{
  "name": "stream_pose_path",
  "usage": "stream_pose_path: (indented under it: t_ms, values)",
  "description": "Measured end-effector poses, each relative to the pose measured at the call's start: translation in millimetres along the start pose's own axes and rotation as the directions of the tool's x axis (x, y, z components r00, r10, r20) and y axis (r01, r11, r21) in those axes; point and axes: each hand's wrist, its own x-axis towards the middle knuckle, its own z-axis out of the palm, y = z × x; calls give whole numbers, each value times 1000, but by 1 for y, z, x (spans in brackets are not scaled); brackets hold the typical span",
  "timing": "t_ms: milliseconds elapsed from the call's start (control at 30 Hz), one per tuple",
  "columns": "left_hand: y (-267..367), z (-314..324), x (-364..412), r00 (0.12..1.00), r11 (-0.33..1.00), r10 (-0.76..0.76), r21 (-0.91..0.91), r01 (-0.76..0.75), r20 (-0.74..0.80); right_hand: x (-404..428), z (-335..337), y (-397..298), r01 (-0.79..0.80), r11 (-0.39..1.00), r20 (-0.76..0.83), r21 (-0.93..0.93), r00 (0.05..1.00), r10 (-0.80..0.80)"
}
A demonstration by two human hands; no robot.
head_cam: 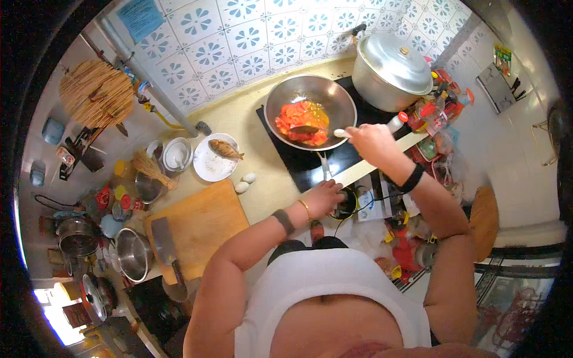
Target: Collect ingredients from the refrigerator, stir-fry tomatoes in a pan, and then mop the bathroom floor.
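A steel wok [341,96] stands on a black glass cooktop [295,172]. Chopped tomatoes [297,115] in orange liquid fill its bottom. My right hand [374,142] is at the wok's near right rim, shut on the white handle [342,133] of a utensil. In line with that handle, the dark blade of a spatula [305,129] lies among the tomatoes; the shaft between them is hard to make out. My left hand [321,199] is at the counter's front edge, where the wok handle [324,165] ends at the fingers. Whether they grip it cannot be told.
A lidded aluminium pot [388,85] stands right of the wok, beside several bottles [441,105]. On the left are a plate [210,163] with a fried fish [225,149], two eggs [245,182], and a cutting board [206,223] bearing a cleaver [164,240]. A steel basin [133,255] adjoins the board.
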Motion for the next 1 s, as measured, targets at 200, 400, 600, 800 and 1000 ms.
stream_pose_path:
  t_ms: [200,400,600,800,1000]
  values:
    - [1,-10,5,993,995,-100,-10,100,59,24,67,39,-70,997,-148,44,986,76]
    - [18,-6,-9,947,949,-315,-52,312,-61,46,58,71,-84,995,-269,56,958,96]
    - [23,-9,-9,927,929,-371,-40,369,-52,48,86,64,169,984,-197,-56,965,-176]
    - [24,-9,-10,923,926,-374,25,377,-93,-4,1,87,225,974,-132,-28,965,-227]
    - [23,-11,-1,898,896,-439,-64,440,29,-3,27,72,202,978,-98,-41,974,-205]
